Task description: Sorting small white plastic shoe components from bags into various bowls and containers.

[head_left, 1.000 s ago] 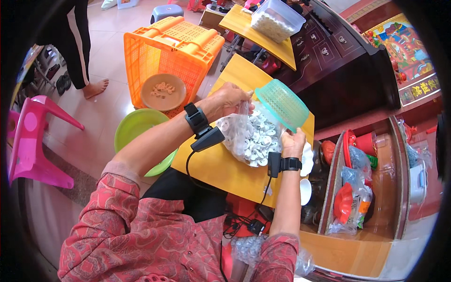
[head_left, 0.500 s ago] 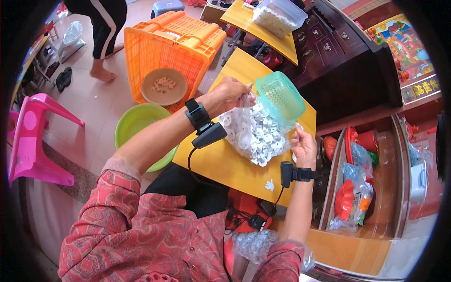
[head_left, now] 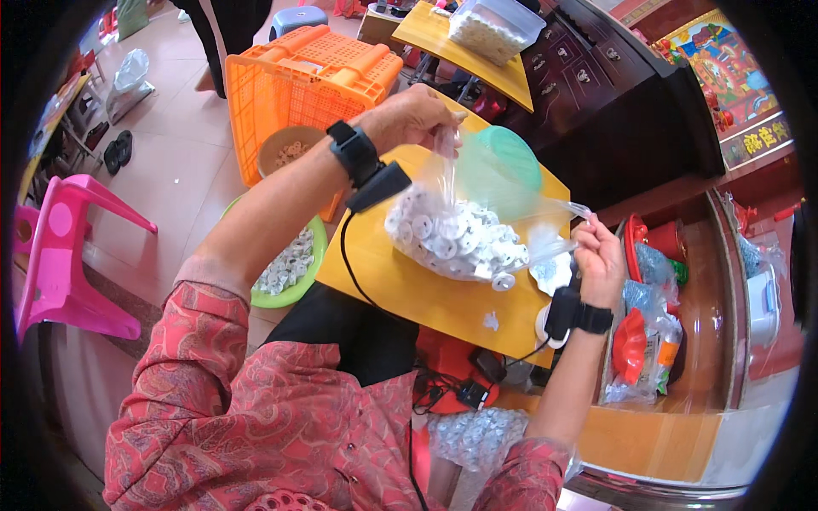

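Observation:
A clear plastic bag [head_left: 440, 200] full of small white round plastic pieces [head_left: 460, 243] hangs stretched between my two hands, over the yellow table [head_left: 383, 277]. Gathered plastic is pinched in the closed fingers of my left hand [head_left: 417, 117], at the bag's upper left. At its right edge my right hand [head_left: 600, 255] grips a corner of the film, fingers closed. Partly hidden by the film, a light green basket [head_left: 513, 162] stands behind the bag. Beside the right wrist, something white [head_left: 550, 271] lies on the table, and a small white scrap [head_left: 491, 321] is near the front edge.
To the left are an orange crate [head_left: 290, 64], a brown bowl [head_left: 277, 149] with pieces, a lime-green basin [head_left: 317, 272] holding white pieces and a pink stool [head_left: 77, 247]. An open drawer [head_left: 699, 341] with bagged items is on the right. Another person's leg [head_left: 213, 43] shows beyond the crate.
Both hands have moved apart, the left upward and the right to the right and slightly down, spreading the bag wide. The bag now covers much of the basket. The other person has shifted.

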Motion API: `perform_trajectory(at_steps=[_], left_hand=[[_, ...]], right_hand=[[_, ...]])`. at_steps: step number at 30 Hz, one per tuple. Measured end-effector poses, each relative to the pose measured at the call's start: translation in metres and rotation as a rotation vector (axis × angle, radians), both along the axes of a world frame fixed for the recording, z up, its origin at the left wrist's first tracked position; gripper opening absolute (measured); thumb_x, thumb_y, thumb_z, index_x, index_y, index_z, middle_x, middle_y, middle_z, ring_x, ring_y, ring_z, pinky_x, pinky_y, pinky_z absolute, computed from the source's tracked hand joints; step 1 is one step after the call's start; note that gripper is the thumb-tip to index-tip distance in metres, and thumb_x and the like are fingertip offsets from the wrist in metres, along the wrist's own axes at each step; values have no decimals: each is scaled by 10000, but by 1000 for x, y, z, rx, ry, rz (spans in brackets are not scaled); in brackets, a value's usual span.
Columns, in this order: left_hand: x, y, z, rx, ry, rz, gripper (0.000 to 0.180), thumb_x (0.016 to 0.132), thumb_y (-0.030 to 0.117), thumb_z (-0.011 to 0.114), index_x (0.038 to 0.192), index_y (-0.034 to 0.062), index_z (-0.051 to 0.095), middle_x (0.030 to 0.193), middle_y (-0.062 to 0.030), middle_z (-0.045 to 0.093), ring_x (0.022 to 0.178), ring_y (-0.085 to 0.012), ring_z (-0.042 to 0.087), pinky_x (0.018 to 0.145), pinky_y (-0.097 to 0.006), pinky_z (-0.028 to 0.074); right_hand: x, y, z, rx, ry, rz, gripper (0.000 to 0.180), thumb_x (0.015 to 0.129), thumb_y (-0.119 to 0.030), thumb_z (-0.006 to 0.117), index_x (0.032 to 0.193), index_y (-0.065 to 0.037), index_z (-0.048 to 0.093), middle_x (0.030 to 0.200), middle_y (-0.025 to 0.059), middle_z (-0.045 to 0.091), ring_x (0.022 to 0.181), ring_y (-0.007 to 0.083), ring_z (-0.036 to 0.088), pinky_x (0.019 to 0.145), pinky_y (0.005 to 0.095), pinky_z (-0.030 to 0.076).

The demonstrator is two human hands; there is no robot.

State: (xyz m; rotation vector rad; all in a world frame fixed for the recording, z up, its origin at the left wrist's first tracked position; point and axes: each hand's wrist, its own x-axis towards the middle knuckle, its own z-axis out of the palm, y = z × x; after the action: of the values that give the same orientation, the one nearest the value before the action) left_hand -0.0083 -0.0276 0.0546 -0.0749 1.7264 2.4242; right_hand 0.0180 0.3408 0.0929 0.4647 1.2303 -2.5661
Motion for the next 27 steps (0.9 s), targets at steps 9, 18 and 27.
perform_trajectory(at_steps=[9,18,27], left_hand=[[-20,-8,-60,-220,-11,43,268,919,118,699,827,-123,629,737,-196,678,624,-284,704,600,-398,617],[-20,0,-73,-189,25,95,191,920,103,683,856,-71,638,788,-118,645,688,-211,666,701,-404,619],[-49,-30,-117,-101,-49,70,215,956,186,673,904,-23,668,839,-85,666,723,-194,669,692,-363,598]], right_hand=[[-29,11,-58,-85,17,-63,167,922,40,635,1037,30,514,829,79,533,650,118,500,486,167,416],[15,11,-66,1010,498,-119,334,889,-44,671,1185,92,599,1111,199,634,945,219,675,799,317,547],[173,25,-58,1422,185,87,180,926,-122,671,991,44,689,851,61,698,691,90,661,589,222,521]])
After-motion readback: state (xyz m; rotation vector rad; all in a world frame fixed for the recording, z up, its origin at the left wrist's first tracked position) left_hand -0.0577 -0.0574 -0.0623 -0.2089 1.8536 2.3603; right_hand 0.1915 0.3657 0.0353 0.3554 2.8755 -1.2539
